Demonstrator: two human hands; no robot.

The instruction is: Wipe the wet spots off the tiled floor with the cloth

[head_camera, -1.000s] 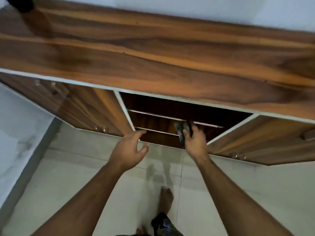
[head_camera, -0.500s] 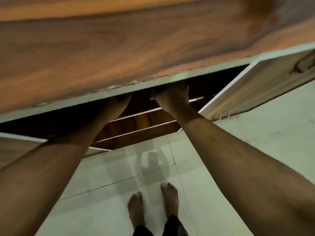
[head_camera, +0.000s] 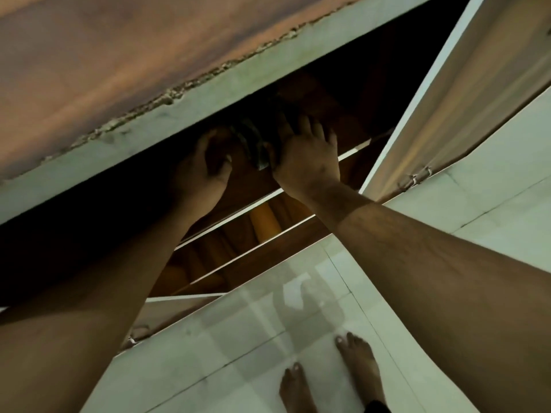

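1. Wood-grain bench top point(head_camera: 113, 55) with a chipped pale edge fills the upper left, and both arms reach under it into the dark open cabinet point(head_camera: 343, 93).
2. Left hand point(head_camera: 205, 165) sits inside the opening with its fingers curled inward; shadow hides whether they hold anything, so I cannot tell the state of that grip.
3. Right hand point(head_camera: 307, 153) lies just beside it, fingers spread and fairly straight, pressing on a dark bundle that looks like the cloth point(head_camera: 253, 141).
4. That bundle sits between the two hands, above the pale-edged shelves point(head_camera: 259, 204).
5. An open cabinet door point(head_camera: 465, 93) stands at the right.
6. Glossy tiled floor point(head_camera: 244, 338) lies below, with two bare feet point(head_camera: 357, 362) on it; wet spots cannot be made out among the reflections.
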